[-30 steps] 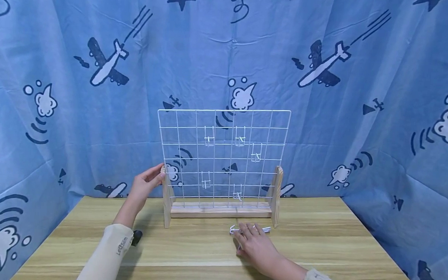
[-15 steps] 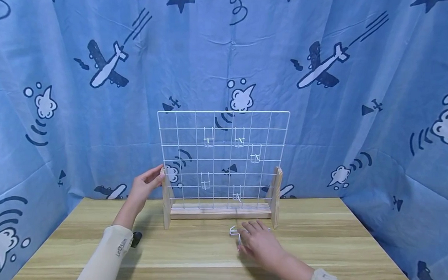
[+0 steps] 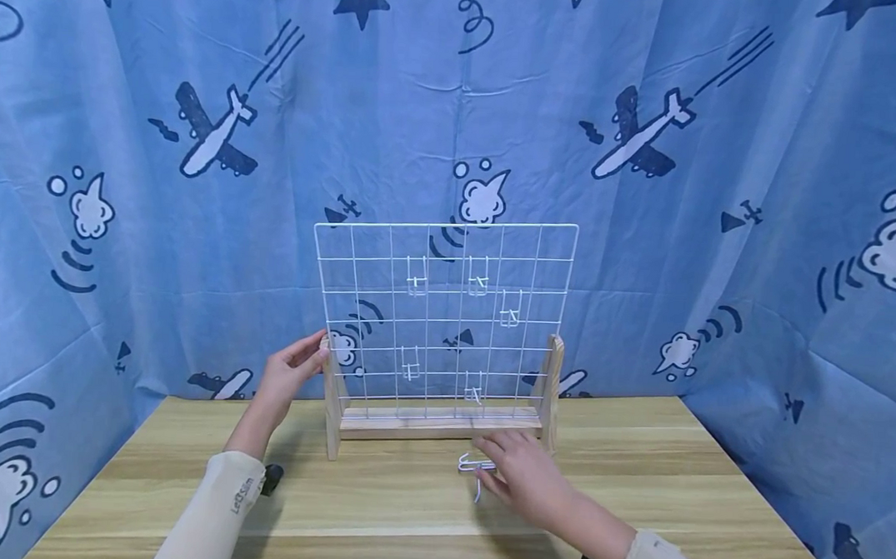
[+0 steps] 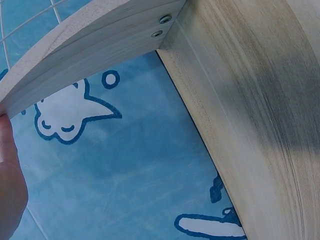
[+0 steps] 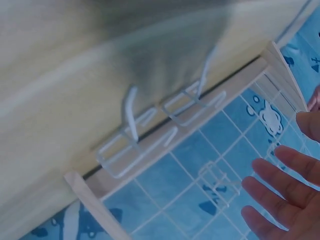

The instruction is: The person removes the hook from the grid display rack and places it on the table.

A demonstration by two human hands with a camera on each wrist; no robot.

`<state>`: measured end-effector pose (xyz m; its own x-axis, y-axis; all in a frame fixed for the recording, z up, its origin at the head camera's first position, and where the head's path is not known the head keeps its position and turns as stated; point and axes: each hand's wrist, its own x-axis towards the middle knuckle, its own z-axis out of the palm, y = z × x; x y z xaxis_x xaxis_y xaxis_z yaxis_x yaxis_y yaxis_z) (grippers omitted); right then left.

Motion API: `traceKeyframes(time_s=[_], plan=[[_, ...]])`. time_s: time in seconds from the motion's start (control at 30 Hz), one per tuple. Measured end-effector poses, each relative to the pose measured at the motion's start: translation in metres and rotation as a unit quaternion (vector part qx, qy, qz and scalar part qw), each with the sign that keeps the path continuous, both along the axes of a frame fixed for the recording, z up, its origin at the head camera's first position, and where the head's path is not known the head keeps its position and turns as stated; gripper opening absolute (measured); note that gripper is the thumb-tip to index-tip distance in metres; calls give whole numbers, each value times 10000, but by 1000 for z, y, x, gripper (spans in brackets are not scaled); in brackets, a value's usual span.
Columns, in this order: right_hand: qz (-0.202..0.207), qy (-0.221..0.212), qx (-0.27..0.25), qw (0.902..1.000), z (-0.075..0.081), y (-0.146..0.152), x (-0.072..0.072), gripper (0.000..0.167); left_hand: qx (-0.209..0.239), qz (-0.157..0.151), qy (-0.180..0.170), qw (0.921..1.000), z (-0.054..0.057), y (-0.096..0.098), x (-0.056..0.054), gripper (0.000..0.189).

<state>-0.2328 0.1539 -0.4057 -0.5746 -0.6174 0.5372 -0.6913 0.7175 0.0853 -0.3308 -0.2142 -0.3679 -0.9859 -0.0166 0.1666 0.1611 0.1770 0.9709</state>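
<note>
A white wire grid panel (image 3: 445, 292) stands upright in a wooden stand (image 3: 441, 431) on the table. My left hand (image 3: 288, 375) pinches the top of the stand's left side post (image 3: 332, 404); a single digit (image 4: 11, 180) touches that post's edge in the left wrist view. Over the table in front of the stand, my right hand (image 3: 525, 476) has its fingers extended and apart, holding nothing. Beneath it lie two loose white wire hooks, one hook (image 5: 117, 175) nearer the stand's end post and another hook (image 5: 186, 123) beside it. The head view hides part of them behind the hand.
Several similar hooks hang on the grid, among them an upper hook (image 3: 479, 282) and a lower left hook (image 3: 410, 369). The wood-grain table (image 3: 378, 510) ends at a blue patterned curtain (image 3: 394, 127) behind and at both sides.
My right hand has lifted slightly from the loose hooks and turned, leaving more of the left one uncovered. My left hand keeps its place on the post.
</note>
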Motion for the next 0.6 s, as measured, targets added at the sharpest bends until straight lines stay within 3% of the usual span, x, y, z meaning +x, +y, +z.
traceKeyframes(time_s=[0.6], plan=[[385, 709, -1056, 9911, 28, 7, -17, 29, 33, -11, -8, 10000, 0, -1, -1, 57]])
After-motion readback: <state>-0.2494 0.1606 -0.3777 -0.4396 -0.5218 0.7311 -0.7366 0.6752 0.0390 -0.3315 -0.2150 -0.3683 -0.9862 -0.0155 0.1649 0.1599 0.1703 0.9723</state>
